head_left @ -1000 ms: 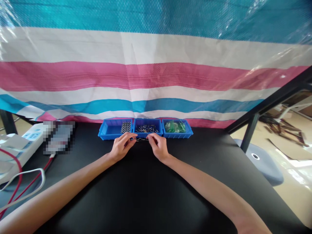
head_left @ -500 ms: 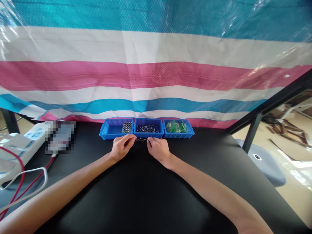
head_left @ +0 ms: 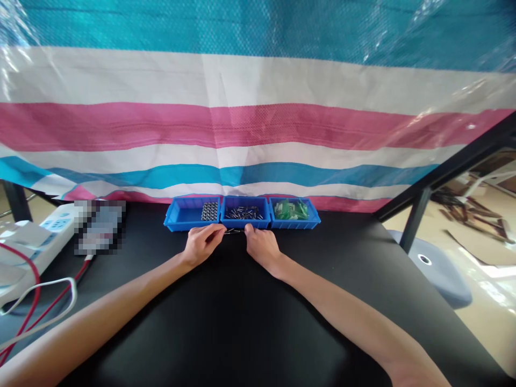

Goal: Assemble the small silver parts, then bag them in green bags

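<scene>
Three blue bins stand side by side at the back of the black table. The left bin (head_left: 183, 214) holds rows of metal nuts (head_left: 210, 211) at its right end. Dark and silver screws (head_left: 245, 213) lie loose in the middle bin (head_left: 245, 223). Green and clear plastic packets (head_left: 291, 209) fill the right bin (head_left: 297, 224). My left hand (head_left: 201, 243) is closed in front of the left bin, fingertips at a few thin metal pieces (head_left: 234, 231). My right hand (head_left: 263, 244) is closed near their other end; anything between its fingers is too small to make out.
A white power strip (head_left: 48, 234) and a blurred-out device (head_left: 100, 228) with red and white cables (head_left: 73, 290) are on the left. A striped sheet (head_left: 242, 123) hangs behind the bins. Beyond the table's right edge is a grey stool (head_left: 439, 274).
My right hand has shifted slightly right and up, its fingertips a little farther from the metal pieces. My left hand has hardly moved.
</scene>
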Demonstrator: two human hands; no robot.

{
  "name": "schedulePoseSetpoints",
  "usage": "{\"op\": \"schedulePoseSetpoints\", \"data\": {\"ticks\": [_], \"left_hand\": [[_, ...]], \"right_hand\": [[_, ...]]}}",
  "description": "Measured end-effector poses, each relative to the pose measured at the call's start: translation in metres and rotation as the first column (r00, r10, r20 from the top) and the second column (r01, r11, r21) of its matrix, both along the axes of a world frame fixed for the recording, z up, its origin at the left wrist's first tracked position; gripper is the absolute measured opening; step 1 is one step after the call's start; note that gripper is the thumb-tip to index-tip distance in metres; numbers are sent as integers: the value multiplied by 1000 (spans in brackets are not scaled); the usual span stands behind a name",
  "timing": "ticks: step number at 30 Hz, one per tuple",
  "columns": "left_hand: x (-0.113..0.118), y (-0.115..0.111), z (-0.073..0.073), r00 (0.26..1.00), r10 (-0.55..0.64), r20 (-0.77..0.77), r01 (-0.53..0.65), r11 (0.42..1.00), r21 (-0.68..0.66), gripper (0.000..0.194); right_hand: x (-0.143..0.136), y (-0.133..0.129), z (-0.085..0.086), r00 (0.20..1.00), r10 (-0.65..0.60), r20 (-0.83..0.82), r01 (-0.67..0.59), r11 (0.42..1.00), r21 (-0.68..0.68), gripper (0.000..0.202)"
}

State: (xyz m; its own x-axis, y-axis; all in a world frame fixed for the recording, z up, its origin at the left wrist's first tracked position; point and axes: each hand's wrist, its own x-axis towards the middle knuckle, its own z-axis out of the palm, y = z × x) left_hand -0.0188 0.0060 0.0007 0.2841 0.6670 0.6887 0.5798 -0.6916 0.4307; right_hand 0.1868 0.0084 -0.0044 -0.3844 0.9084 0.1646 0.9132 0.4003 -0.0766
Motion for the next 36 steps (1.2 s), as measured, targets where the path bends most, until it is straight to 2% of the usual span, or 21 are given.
{"op": "schedulePoseSetpoints", "data": {"ticks": [3,6,8,10,13,16,23,32,36], "left_hand": [[1,0,1,1000,6,1,-6,1000,5,10],[0,0,1,1000,7,-4,-7,1000,-5,10],[0,0,1,1000,-1,-8,1,1000,-13,10],[0,0,1,1000,-11,-10,11,1000,-14,11],[-1,0,0,1000,-20,-20,19,1000,-10,12],[0,1,-1,999,-13,-43,13,1000,-10,13],[0,2,-3,995,-88,-54,90,995,52,14],[1,3,-3,994,-97,-58,104,986,131,9],[1,2,-2,997,-62,-51,68,990,126,8]], "right_hand": [[0,-5,-1,962,91,-259,-68,993,97,19],[-1,-9,2,820,216,-531,-120,970,210,21],[-1,-11,4,734,266,-625,-128,958,257,20],[-1,-11,5,682,282,-674,-132,955,266,19],[0,-10,3,657,250,-711,-153,968,198,19],[0,-9,0,678,230,-698,-173,973,152,21],[-1,-7,-1,671,290,-683,-217,957,194,22],[-1,-7,-2,660,329,-675,-265,943,200,22],[-1,-8,0,644,287,-709,-224,957,184,20]]}}
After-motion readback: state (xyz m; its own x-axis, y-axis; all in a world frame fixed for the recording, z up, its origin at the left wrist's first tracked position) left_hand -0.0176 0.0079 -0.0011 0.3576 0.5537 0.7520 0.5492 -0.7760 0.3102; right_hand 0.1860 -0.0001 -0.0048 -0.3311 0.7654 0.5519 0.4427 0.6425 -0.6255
